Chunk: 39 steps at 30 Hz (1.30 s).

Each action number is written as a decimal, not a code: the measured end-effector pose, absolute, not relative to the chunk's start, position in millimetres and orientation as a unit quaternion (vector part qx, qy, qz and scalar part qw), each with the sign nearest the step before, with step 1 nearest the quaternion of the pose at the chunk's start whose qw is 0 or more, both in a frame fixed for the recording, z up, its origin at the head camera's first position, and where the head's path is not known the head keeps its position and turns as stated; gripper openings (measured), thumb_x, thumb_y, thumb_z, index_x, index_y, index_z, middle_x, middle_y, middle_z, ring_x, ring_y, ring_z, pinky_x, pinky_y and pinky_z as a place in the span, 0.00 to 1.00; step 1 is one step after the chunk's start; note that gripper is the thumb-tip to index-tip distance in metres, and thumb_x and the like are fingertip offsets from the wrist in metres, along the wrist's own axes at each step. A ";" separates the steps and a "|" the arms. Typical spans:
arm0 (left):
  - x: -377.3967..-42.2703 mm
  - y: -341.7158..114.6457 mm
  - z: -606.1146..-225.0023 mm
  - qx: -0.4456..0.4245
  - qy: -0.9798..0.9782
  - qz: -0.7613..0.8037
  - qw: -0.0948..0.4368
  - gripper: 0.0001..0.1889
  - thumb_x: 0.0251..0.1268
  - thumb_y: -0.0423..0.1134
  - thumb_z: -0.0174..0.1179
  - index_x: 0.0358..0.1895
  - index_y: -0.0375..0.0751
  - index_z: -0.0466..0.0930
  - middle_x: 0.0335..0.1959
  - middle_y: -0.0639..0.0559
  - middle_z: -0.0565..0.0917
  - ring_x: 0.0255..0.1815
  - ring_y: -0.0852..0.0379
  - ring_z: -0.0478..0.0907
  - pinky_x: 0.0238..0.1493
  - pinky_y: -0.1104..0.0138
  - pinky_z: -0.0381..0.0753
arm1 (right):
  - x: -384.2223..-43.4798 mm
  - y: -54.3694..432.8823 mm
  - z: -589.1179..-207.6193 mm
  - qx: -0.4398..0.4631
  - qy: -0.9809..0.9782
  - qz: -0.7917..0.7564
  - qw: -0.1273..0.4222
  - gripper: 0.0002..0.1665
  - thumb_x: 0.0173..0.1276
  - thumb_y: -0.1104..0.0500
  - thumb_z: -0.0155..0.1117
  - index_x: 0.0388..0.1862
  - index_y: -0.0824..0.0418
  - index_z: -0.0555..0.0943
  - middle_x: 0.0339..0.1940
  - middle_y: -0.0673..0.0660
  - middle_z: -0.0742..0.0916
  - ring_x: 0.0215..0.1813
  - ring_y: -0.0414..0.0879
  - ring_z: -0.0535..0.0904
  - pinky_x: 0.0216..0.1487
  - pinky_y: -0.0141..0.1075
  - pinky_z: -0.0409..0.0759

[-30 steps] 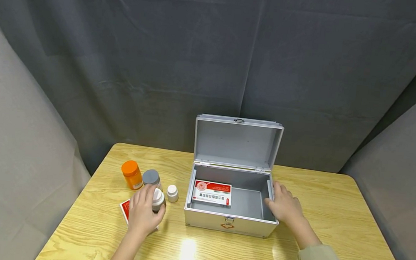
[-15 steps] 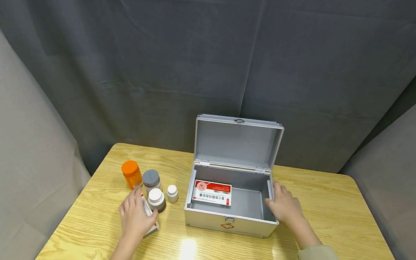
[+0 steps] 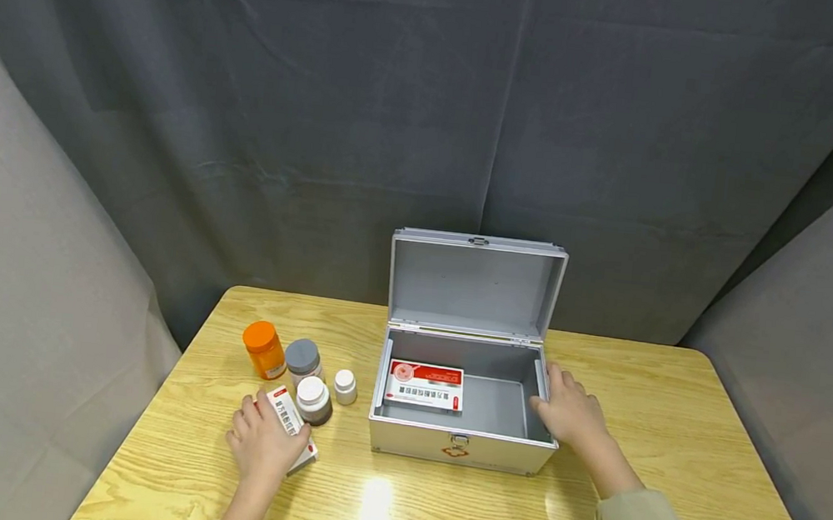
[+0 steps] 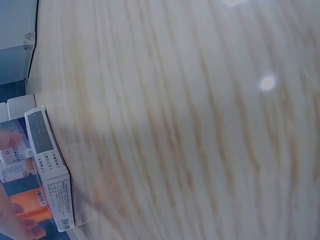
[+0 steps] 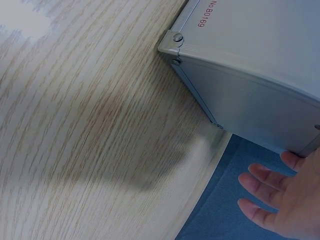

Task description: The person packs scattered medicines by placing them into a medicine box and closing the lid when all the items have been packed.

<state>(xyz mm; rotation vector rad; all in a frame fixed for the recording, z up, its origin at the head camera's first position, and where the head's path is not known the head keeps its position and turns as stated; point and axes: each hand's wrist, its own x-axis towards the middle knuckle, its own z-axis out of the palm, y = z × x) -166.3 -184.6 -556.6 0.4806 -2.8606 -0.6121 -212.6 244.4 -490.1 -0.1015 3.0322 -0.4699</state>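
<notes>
My left hand (image 3: 265, 442) is over a white-and-red medicine box (image 3: 297, 437) lying on the table. Its thumb is by the right edge and its fingers bend loosely over the left part, which they hide. In the left wrist view, thumb and fingers appear above the medicine box (image 4: 47, 160). Just beyond stand a white-capped dark jar (image 3: 315, 401), a grey-lidded bottle (image 3: 304, 358), an orange bottle (image 3: 265, 350) and a small white bottle (image 3: 346, 387). My right hand (image 3: 571, 409) holds the right wall of an open aluminium first-aid case (image 3: 459, 447), thumb over the rim.
Another white-and-red medicine box (image 3: 425, 386) lies inside the case at its left. The case's lid (image 3: 476, 287) stands raised behind. Wooden table (image 3: 467, 516) shows in front; a dark grey curtain (image 3: 325, 117) hangs past the far edge.
My left hand has let go of the white-capped jar and shifted left and toward me, over the medicine box. The right hand and the case have stayed put.
</notes>
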 end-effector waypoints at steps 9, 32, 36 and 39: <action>-164.5 -184.9 -561.0 0.193 -0.955 -0.215 0.069 0.52 0.39 0.55 0.65 0.62 0.23 0.50 0.56 0.25 0.54 0.54 0.29 0.54 0.44 0.40 0.62 | -213.1 244.9 -490.5 -0.034 0.987 -0.154 0.032 0.39 0.61 0.49 0.50 0.65 0.71 0.55 0.57 0.74 0.70 0.55 0.71 0.67 0.45 0.64 0.66; -163.9 -179.7 -554.2 0.213 -0.940 -0.267 0.016 0.56 0.40 0.54 0.67 0.63 0.19 0.44 0.46 0.18 0.55 0.46 0.25 0.61 0.36 0.42 0.72 | -213.0 245.7 -490.4 -0.033 0.986 -0.154 0.048 0.41 0.63 0.48 0.50 0.66 0.71 0.53 0.61 0.76 0.67 0.58 0.73 0.64 0.48 0.66 0.63; -164.8 -180.3 -554.0 0.220 -0.939 -0.265 0.008 0.56 0.40 0.54 0.67 0.62 0.18 0.44 0.45 0.18 0.55 0.45 0.25 0.62 0.35 0.44 0.73 | -213.0 245.7 -491.1 -0.034 0.986 -0.154 0.050 0.41 0.63 0.48 0.49 0.67 0.71 0.53 0.61 0.76 0.66 0.59 0.73 0.63 0.48 0.66 0.63; -164.9 -180.9 -554.4 0.221 -0.939 -0.263 0.007 0.56 0.40 0.54 0.67 0.61 0.17 0.45 0.45 0.18 0.56 0.45 0.25 0.61 0.34 0.45 0.74 | -213.3 245.7 -491.7 -0.033 0.986 -0.155 0.048 0.41 0.63 0.48 0.50 0.67 0.71 0.53 0.61 0.76 0.67 0.58 0.73 0.63 0.48 0.66 0.63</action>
